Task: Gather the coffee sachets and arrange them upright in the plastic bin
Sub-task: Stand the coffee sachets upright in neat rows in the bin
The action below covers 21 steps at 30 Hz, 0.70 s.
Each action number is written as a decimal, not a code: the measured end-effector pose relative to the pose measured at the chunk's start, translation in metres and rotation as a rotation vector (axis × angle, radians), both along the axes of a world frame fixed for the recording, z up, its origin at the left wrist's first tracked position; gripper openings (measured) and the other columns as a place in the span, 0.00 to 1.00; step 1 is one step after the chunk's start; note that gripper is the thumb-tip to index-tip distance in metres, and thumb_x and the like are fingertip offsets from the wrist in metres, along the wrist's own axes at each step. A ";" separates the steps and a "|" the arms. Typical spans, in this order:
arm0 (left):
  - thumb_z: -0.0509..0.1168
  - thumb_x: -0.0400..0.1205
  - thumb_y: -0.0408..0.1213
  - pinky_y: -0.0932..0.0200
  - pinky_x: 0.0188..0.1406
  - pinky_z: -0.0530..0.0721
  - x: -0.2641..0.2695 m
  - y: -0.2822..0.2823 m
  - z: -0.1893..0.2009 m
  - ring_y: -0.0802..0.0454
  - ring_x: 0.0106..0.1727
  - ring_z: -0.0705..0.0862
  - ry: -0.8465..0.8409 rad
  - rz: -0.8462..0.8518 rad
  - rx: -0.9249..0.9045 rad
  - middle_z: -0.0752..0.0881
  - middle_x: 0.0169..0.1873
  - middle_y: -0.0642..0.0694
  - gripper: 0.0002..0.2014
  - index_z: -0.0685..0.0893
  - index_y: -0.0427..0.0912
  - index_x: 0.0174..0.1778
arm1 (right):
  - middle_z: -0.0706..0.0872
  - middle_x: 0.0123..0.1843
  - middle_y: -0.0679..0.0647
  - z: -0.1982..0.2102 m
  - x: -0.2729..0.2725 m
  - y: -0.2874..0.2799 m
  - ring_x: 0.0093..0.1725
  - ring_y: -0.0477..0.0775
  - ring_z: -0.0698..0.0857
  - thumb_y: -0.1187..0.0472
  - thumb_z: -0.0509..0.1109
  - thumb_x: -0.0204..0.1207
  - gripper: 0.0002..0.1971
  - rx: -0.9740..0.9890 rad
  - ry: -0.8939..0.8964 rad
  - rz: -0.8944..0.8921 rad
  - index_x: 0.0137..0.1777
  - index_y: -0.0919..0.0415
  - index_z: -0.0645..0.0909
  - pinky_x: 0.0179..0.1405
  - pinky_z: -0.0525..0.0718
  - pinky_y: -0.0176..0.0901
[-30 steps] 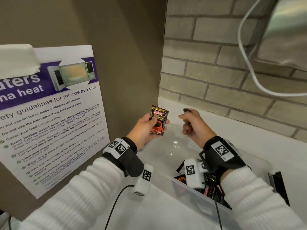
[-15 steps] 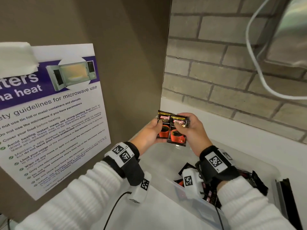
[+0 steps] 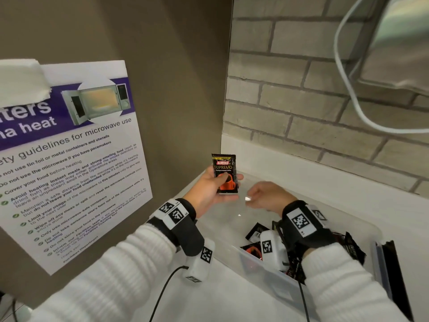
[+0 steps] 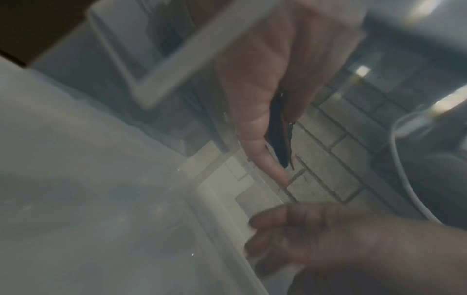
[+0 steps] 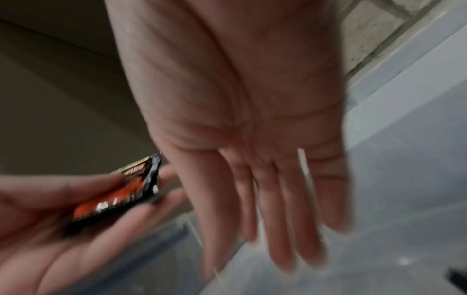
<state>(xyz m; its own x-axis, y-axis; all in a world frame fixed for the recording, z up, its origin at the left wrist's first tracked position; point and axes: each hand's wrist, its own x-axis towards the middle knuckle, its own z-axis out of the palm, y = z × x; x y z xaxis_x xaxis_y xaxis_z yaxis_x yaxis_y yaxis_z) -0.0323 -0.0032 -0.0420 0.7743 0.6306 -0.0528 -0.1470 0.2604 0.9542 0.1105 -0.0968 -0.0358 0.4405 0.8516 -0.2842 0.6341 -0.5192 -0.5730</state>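
Observation:
My left hand (image 3: 228, 184) holds a black and red coffee sachet (image 3: 224, 166) upright above the far left corner of the clear plastic bin (image 3: 255, 267), thumb on its front. The left wrist view shows the thumb pressing more than one sachet edge (image 4: 280, 129). To the right of it my right hand (image 3: 262, 196) hovers over the bin with nothing in it. Its fingers (image 5: 278, 199) are straight, and the held sachet (image 5: 118, 195) lies left of them. Several loose sachets (image 3: 256, 231) lie flat in the bin's near right part, partly hidden by my right wrist.
The bin sits on a white counter (image 3: 232, 298) in a corner. A brown panel with a microwave poster (image 3: 69, 159) stands on the left, a brick wall (image 3: 301, 101) behind. A white cable (image 3: 346, 89) hangs at the upper right. A dark flat object (image 3: 394, 275) stands beside the bin's right end.
My right hand brought a second sachet against the one in my left hand, let go and drew back to the right. My left hand now holds them together.

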 end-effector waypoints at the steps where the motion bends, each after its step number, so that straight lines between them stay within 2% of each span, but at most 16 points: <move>1: 0.52 0.87 0.31 0.42 0.55 0.84 0.000 0.000 0.001 0.42 0.57 0.84 -0.008 0.009 -0.021 0.85 0.54 0.39 0.14 0.69 0.42 0.68 | 0.80 0.60 0.51 -0.003 -0.002 -0.002 0.58 0.51 0.80 0.57 0.72 0.74 0.19 -0.143 -0.056 0.083 0.64 0.57 0.77 0.55 0.78 0.40; 3: 0.52 0.87 0.30 0.44 0.52 0.85 0.001 0.001 0.002 0.41 0.53 0.86 -0.027 0.021 -0.063 0.86 0.50 0.39 0.13 0.67 0.42 0.68 | 0.79 0.66 0.52 -0.004 -0.007 -0.003 0.57 0.50 0.78 0.54 0.73 0.72 0.26 -0.358 -0.145 0.218 0.70 0.57 0.75 0.57 0.77 0.40; 4: 0.51 0.87 0.30 0.45 0.49 0.87 0.001 0.001 0.002 0.42 0.50 0.87 -0.029 0.019 -0.069 0.86 0.49 0.39 0.13 0.66 0.43 0.68 | 0.79 0.65 0.52 -0.003 -0.009 -0.004 0.55 0.49 0.76 0.55 0.74 0.72 0.27 -0.414 -0.171 0.252 0.71 0.58 0.74 0.53 0.77 0.38; 7: 0.51 0.87 0.31 0.51 0.41 0.89 0.000 -0.001 0.003 0.43 0.45 0.88 -0.013 0.001 -0.059 0.86 0.47 0.40 0.13 0.67 0.45 0.67 | 0.77 0.53 0.51 0.003 -0.014 -0.008 0.47 0.48 0.76 0.61 0.73 0.73 0.25 -0.489 -0.213 0.312 0.71 0.62 0.75 0.31 0.72 0.29; 9: 0.51 0.87 0.31 0.55 0.38 0.89 -0.001 -0.002 0.004 0.44 0.43 0.89 -0.013 -0.005 -0.062 0.87 0.46 0.40 0.13 0.68 0.45 0.66 | 0.79 0.43 0.47 0.005 -0.015 -0.008 0.36 0.44 0.77 0.66 0.70 0.75 0.20 -0.494 -0.222 0.359 0.67 0.64 0.79 0.26 0.71 0.23; 11: 0.52 0.87 0.32 0.56 0.36 0.88 -0.002 -0.002 0.005 0.44 0.44 0.89 -0.030 -0.010 -0.072 0.87 0.46 0.40 0.13 0.68 0.46 0.68 | 0.77 0.35 0.43 0.004 -0.013 -0.006 0.35 0.43 0.77 0.70 0.67 0.75 0.16 -0.451 -0.219 0.345 0.63 0.65 0.82 0.27 0.72 0.24; 13: 0.52 0.87 0.33 0.56 0.36 0.88 -0.003 -0.002 0.005 0.44 0.44 0.89 -0.039 -0.015 -0.077 0.87 0.47 0.40 0.14 0.67 0.46 0.68 | 0.76 0.34 0.45 0.003 -0.011 -0.005 0.38 0.48 0.78 0.74 0.64 0.74 0.14 -0.402 -0.170 0.278 0.57 0.63 0.83 0.29 0.73 0.30; 15: 0.52 0.87 0.33 0.55 0.35 0.88 -0.004 -0.002 0.006 0.45 0.45 0.89 -0.049 -0.016 -0.080 0.87 0.48 0.41 0.13 0.68 0.47 0.68 | 0.79 0.37 0.49 0.001 -0.013 -0.005 0.32 0.46 0.77 0.71 0.66 0.74 0.10 -0.424 -0.092 0.278 0.51 0.58 0.79 0.26 0.73 0.32; 17: 0.52 0.87 0.34 0.55 0.35 0.88 -0.004 -0.002 0.007 0.46 0.45 0.90 -0.061 -0.020 -0.079 0.88 0.50 0.41 0.13 0.68 0.47 0.68 | 0.81 0.40 0.51 -0.002 -0.016 -0.005 0.30 0.45 0.76 0.64 0.72 0.73 0.12 -0.482 -0.030 0.297 0.56 0.56 0.78 0.26 0.74 0.33; 19: 0.52 0.87 0.33 0.56 0.38 0.89 -0.004 -0.001 0.006 0.47 0.44 0.90 -0.073 -0.019 -0.072 0.87 0.50 0.41 0.13 0.69 0.47 0.67 | 0.80 0.35 0.48 -0.003 -0.020 -0.004 0.29 0.43 0.76 0.63 0.73 0.73 0.19 -0.534 -0.054 0.332 0.64 0.60 0.79 0.27 0.74 0.31; 21: 0.52 0.87 0.32 0.57 0.42 0.89 -0.003 -0.001 0.005 0.47 0.45 0.90 -0.083 -0.015 -0.078 0.87 0.50 0.40 0.13 0.69 0.45 0.67 | 0.79 0.26 0.42 0.001 -0.022 -0.005 0.23 0.39 0.76 0.63 0.73 0.73 0.18 -0.513 -0.110 0.389 0.64 0.63 0.81 0.22 0.73 0.25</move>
